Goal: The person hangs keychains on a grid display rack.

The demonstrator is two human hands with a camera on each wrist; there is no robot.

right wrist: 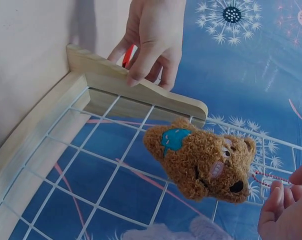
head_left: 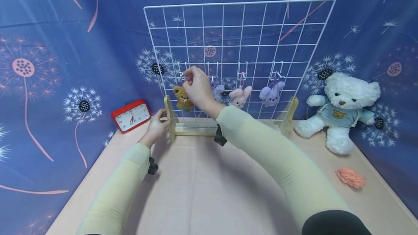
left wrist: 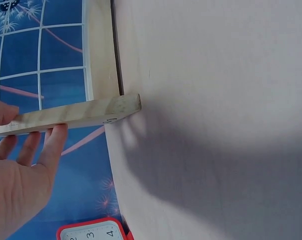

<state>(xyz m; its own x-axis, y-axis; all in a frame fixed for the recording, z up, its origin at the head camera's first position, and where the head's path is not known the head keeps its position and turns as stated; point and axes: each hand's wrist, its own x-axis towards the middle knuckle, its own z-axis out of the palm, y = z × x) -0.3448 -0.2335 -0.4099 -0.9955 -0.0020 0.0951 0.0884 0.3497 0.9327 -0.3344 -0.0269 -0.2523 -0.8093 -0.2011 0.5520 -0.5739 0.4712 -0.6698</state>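
My left hand [head_left: 157,128] grips the upright wooden side piece [left wrist: 66,114] at the left end of the rack's stand, thumb on one face and fingers on the other. A brown bear plush keychain [right wrist: 201,160] hangs in front of the white wire grid [head_left: 233,46]. Its red bead chain [right wrist: 271,177] is pinched between the thumb and fingers of my right hand [head_left: 200,87], close to a hook [head_left: 181,74] at the left of the grid. Beside that hand, a purple plush [head_left: 218,91] is partly hidden. A pink rabbit plush [head_left: 240,97] and another purple plush [head_left: 271,93] hang farther right.
Left of the stand is a red alarm clock [head_left: 131,115]. A white teddy bear [head_left: 341,108] in a blue top sits at the right, with a bundle of orange yarn [head_left: 350,177] in front of it. Blue dandelion-print cloth [head_left: 65,46] surrounds the table [head_left: 196,188].
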